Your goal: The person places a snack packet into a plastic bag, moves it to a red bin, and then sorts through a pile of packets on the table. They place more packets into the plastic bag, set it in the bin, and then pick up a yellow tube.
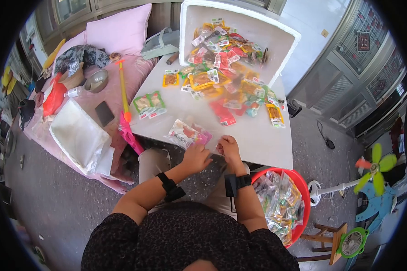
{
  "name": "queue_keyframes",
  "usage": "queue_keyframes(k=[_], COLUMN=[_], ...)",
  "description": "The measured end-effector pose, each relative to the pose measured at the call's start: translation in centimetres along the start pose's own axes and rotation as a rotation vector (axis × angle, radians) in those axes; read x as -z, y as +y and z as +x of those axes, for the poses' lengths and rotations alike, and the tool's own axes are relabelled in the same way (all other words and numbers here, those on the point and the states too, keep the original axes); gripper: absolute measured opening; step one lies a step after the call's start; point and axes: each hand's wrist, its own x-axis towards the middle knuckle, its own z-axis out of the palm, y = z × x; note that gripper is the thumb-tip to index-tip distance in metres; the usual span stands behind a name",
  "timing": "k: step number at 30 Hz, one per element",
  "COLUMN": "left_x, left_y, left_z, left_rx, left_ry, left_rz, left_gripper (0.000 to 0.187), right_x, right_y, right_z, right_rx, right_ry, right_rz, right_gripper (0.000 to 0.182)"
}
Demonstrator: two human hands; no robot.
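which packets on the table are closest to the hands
The white one and the pink-purple one beside it, by the left hand; the others lie farther back.

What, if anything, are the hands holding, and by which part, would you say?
That cannot be told: the left hand is at the near edge of the nearest packets, the right hand beside it.

Room over the worktop [267,145] at its near right corner, packet heap [233,86] blocking the middle, foam box [282,52] standing behind.
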Motion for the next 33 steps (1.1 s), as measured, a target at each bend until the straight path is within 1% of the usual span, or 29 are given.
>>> queue_keyframes(k=[1,3,4,7,9,10,11,12,14,17,19,20,22,24,25,26,27,30,31,32,33], left_x=[0.2,0.6,0.5,-1.0,-2.3,-2.3,-2.3,-1.9,-1.1,-0.6,-0.5,-0.4,-0.2,-0.1,-0.2,-0.3,-0.4,-0.3,-0.2,-0.1,0.1], left_y=[0.2,0.6,0.4,-0.7,-1.4,-1.3,-1.1,-0.8,-0.1,0.3,0.1,-0.2,-0.7,-1.2,-1.5,-1.9,-2.4,-3.4,-3.7,-4.0,-4.3], left_z=[0.0,-0.3,-0.4,-0.9,-1.1,-1.1,-1.1,-1.0,-1.3,-1.9,-2.4,-2.8,-3.6,-4.3,-4.7,-5.1,-5.5,-6.1,-6.3,-6.5,-6.8], left_rx=[-0.042,-0.119,-0.118,-0.136,-0.182,-0.169,-0.156,-0.141,-0.140,-0.142,-0.143,-0.140,-0.123,-0.098,-0.090,-0.082,-0.075,-0.023,-0.012,0.000,0.013], left_ry=[0.088,0.264,0.240,0.191,0.190,0.174,0.160,0.147,0.196,0.225,0.220,0.214,0.206,0.200,0.208,0.215,0.222,0.214,0.219,0.224,0.227], left_rz=[0.048,0.144,0.132,0.123,0.155,0.138,0.123,0.108,0.098,0.067,0.057,0.062,0.069,0.074,0.067,0.060,0.054,0.064,0.074,0.084,0.095], left_gripper=[0.029,0.036,0.036,0.033,0.030,0.029,0.028,0.028,0.027,0.027,0.026,0.024,0.023,0.023,0.024,0.026,0.028,0.028,0.029,0.029,0.029], right_x=[0.3,0.5,0.5,-0.6,-1.0,-1.2,-1.3,-1.1,-0.3,1.7,4.5,6.4,10.5,14.9,17.8,20.5,21.8,25.9,26.6,27.3,27.7], right_y=[0.0,0.1,0.0,-1.3,-1.4,-1.2,-0.8,-0.5,0.3,-0.6,-2.3,-2.6,-3.2,-3.0,-2.1,-1.0,-0.9,0.7,0.6,0.7,0.6], right_z=[0.0,0.1,0.0,-0.2,0.8,1.3,1.9,2.4,3.1,3.1,2.1,1.7,0.7,-0.3,-0.5,-0.1,-0.8,0.0,-0.4,-0.9,-1.0], right_rx=[0.041,0.104,0.135,0.096,0.046,0.022,0.071,0.109,0.177,0.186,0.141,0.191,0.265,0.356,0.445,0.537,0.596,0.670,0.588,0.475,0.330], right_ry=[0.073,0.166,0.211,0.189,0.121,0.088,0.135,0.088,-0.005,0.062,0.220,0.286,0.455,0.575,0.559,0.647,0.658,0.833,1.014,1.143,1.218], right_rz=[-0.054,-0.045,-0.041,-0.106,-0.225,-0.283,-0.261,-0.229,-0.168,0.149,0.208,0.295,0.341,0.399,0.403,0.304,0.297,0.460,-0.088,-0.645,-1.208], right_gripper=[0.020,0.031,0.037,0.050,0.054,0.055,0.044,0.040,0.031,0.015,0.006,0.007,0.008,0.004,0.002,0.004,0.007,0.005,0.005,0.006,0.008])
